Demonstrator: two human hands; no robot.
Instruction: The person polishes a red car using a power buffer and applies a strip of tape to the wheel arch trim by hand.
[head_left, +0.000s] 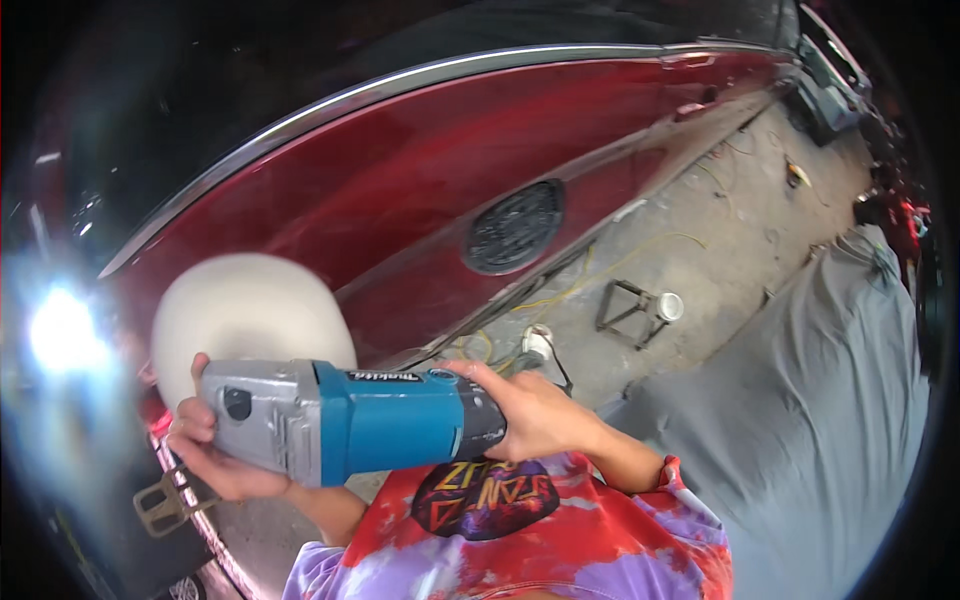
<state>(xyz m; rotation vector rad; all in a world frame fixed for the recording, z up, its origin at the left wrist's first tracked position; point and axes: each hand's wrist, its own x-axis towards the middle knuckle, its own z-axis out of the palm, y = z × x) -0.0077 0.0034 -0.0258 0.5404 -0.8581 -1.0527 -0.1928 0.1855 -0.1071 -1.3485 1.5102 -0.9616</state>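
I hold a blue and grey electric polisher (400, 425) level in front of my shirt. A large round white pad (245, 290) sits at its left end, against or just in front of the red car panel (420, 165); whether they touch I cannot tell. My left hand (225, 470) cups the grey metal head, its fingers coming up round the left side. Wrapped round the black rear grip is my right hand (540, 410), with the thumb on top. The polisher's underside is hidden from view.
Chrome trim (400, 80) runs above the panel; a dark oval patch (515, 228) shows lower down. A yellow cord (620, 270) trails over the concrete floor. A small stool (640, 310) stands there. Grey sheeting (790, 410) covers something bulky at right. Strong light glares at left.
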